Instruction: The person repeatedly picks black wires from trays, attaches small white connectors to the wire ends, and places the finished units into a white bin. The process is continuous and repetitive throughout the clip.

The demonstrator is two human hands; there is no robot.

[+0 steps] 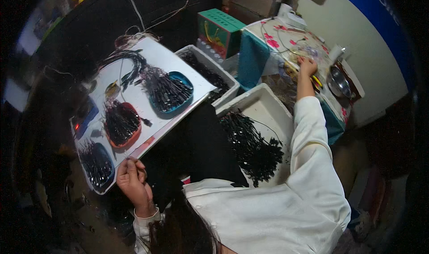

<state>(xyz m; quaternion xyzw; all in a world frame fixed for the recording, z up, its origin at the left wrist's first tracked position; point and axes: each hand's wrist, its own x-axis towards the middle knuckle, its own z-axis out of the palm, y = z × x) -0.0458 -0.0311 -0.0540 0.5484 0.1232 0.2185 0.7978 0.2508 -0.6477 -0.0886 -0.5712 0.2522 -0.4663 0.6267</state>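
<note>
My left hand [132, 181] is at the near edge of the white board [167, 123], its fingers curled in; whatever they pinch is too small to make out. On the board, bunches of thin black pieces with wire-like ends lie in a teal dish [184, 78], a red dish [126, 143] and a dark blue dish [107, 158]. My right hand [307, 67] reaches far right, over a table with a flowered cloth [270, 32]. Its fingers are drawn together near a thin cord, and I cannot tell what is in them. Just beside that wrist lie yellow-handled pliers [317, 81].
Below the board's right side stands a white foam box [263, 103] with many black pieces [250, 146]. Behind it sits a second foam box [232, 86]. A green carton [222, 21] stands at the back. A steel bowl [338, 82] rests at the flowered table's right side.
</note>
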